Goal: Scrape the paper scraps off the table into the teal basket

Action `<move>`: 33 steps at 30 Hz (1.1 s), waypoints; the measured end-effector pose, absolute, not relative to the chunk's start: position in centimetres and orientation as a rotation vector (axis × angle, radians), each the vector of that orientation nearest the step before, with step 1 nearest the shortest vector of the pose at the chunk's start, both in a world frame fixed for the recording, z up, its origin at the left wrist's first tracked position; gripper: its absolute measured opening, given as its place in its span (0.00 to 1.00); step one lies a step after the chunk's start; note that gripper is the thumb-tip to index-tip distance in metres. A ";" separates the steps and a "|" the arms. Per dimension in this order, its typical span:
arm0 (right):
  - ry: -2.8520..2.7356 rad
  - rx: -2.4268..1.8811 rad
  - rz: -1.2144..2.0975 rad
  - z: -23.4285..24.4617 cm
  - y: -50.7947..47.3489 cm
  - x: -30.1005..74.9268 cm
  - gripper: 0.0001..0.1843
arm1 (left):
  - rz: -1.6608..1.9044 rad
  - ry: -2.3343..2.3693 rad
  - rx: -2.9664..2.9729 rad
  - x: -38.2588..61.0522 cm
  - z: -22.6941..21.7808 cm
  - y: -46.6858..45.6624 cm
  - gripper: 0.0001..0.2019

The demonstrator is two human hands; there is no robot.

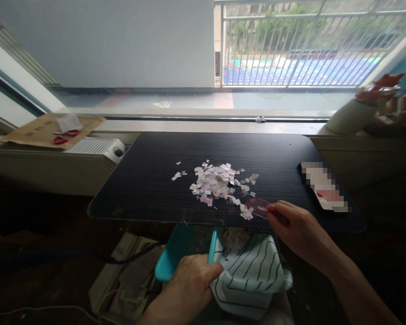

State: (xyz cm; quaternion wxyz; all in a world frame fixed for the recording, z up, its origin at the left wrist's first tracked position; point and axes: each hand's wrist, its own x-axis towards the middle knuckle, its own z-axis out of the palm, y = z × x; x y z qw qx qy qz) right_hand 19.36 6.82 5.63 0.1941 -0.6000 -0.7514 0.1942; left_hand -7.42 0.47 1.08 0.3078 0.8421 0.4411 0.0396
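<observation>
Left fingers (pixel 189 262) gripping teal bin (pixel 169 255), right fingers (pixel 274 208) pinching pink plastic (pixel 259 206) beside paper scraps (pixel 216 181)

From afar I see matt paper scraps (pixel 214 183), a pink piece (pixel 259 207) of translucent plastic, a black table (pixel 131 180) with faintly glossy wood grain, a soft-looking striped cloth (pixel 253 264), a turquoise bin (pixel 165 264) in smooth plastic.

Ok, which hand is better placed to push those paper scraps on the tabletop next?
Probably your right hand: it holds the pink translucent piece beside the scraps, while your left hand grips the teal container below.
</observation>
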 end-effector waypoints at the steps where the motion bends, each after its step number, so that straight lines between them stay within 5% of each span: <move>1: -2.109 -1.670 0.571 5.7 6.6 19.4 0.10 | 0.108 1.161 2.226 -7.4 1.1 0.5 0.07; 33: -2.029 -1.713 0.580 5.0 7.2 20.2 0.08 | 0.134 1.132 2.231 -7.1 1.3 0.4 0.07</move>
